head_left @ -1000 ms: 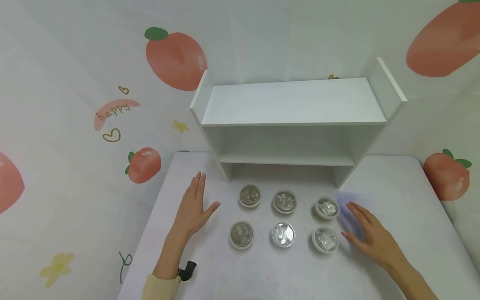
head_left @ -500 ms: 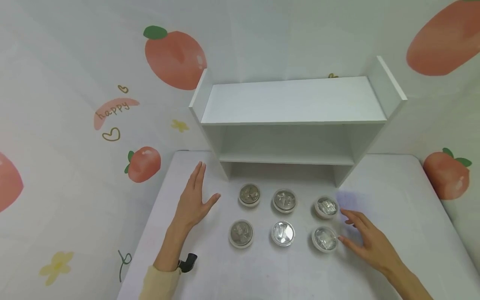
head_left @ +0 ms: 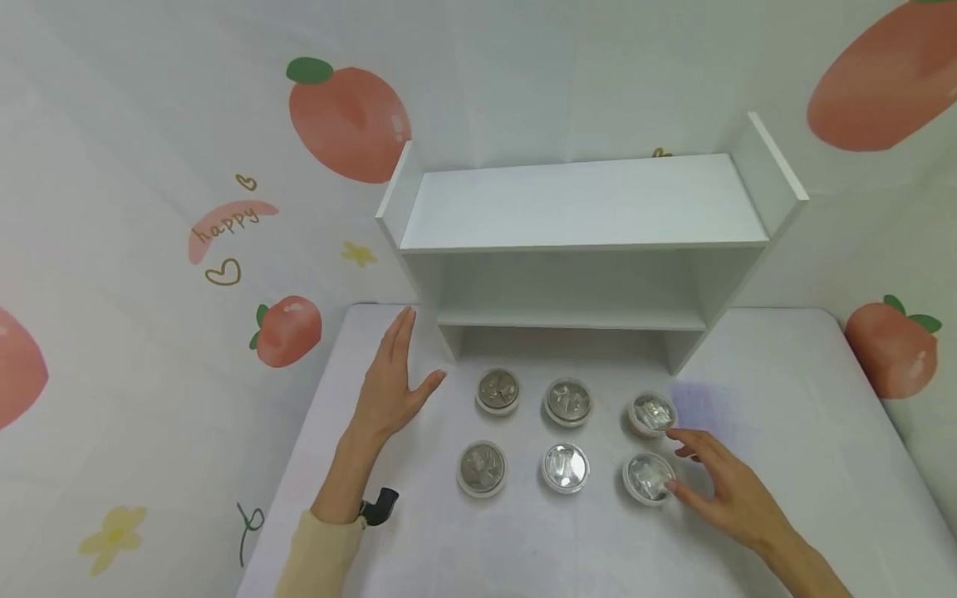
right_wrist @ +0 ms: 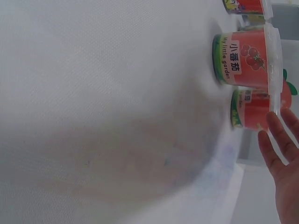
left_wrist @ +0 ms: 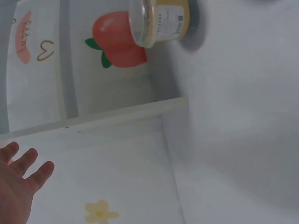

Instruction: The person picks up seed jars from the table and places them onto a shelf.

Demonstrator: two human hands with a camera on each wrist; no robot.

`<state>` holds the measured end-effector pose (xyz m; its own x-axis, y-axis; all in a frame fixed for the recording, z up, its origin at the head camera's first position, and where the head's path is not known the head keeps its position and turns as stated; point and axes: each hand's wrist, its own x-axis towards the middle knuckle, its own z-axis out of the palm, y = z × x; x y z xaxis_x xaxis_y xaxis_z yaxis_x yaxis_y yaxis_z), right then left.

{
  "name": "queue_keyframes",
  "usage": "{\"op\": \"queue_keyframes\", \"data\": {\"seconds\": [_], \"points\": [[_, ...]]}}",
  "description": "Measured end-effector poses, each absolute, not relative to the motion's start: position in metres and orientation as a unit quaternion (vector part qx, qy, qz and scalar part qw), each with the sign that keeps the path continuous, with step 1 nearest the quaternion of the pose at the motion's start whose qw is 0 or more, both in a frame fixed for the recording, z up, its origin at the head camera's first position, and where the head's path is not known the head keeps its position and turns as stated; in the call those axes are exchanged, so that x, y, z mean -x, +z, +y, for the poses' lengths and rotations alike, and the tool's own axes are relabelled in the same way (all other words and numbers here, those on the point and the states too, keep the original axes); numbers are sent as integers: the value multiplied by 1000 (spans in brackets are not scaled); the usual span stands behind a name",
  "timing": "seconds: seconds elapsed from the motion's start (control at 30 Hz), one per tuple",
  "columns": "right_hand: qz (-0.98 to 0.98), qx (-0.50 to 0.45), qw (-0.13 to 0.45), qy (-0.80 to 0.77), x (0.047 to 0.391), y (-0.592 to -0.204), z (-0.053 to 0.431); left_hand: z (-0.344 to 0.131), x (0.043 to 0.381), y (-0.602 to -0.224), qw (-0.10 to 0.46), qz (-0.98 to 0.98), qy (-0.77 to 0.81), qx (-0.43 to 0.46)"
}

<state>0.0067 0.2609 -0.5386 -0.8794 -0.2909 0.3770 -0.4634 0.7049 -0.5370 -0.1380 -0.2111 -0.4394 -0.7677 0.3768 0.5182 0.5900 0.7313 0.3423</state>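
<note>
Several small round tubs with clear lids stand in two rows on the white table. My right hand (head_left: 728,494) is beside the front right tub (head_left: 645,479), its thumb at the rim and its fingers near the back right tub (head_left: 652,413). I cannot tell whether they touch. In the right wrist view, a red tub (right_wrist: 247,58) carries tomato pictures and "My little garden". My left hand (head_left: 387,394) holds nothing, its fingers extended to the left of the back left tub (head_left: 498,390). A tan tub (left_wrist: 169,22) with a white label shows in the left wrist view.
A white shelf unit (head_left: 568,325) stands behind the tubs, with a top board (head_left: 586,203) between raised sides. Fruit-printed cloth (head_left: 187,374) hangs around the table. A purple stain (head_left: 703,407) marks the table (head_left: 523,552) at the right.
My right hand has moved left, closer to the two right tubs. My left hand has reached farther forward, towards the shelf's left side. The tubs stay in place.
</note>
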Motion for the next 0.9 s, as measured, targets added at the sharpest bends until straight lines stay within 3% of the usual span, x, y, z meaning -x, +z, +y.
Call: {"op": "queue_keyframes", "data": {"seconds": [0.7, 0.9], "points": [[-875, -193, 33, 442, -22, -559, 243, -207, 159, -402, 225, -895, -282, 261], [-881, -168, 42, 441, -25, -567, 239, -206, 167, -395, 232, -884, -298, 276]]}}
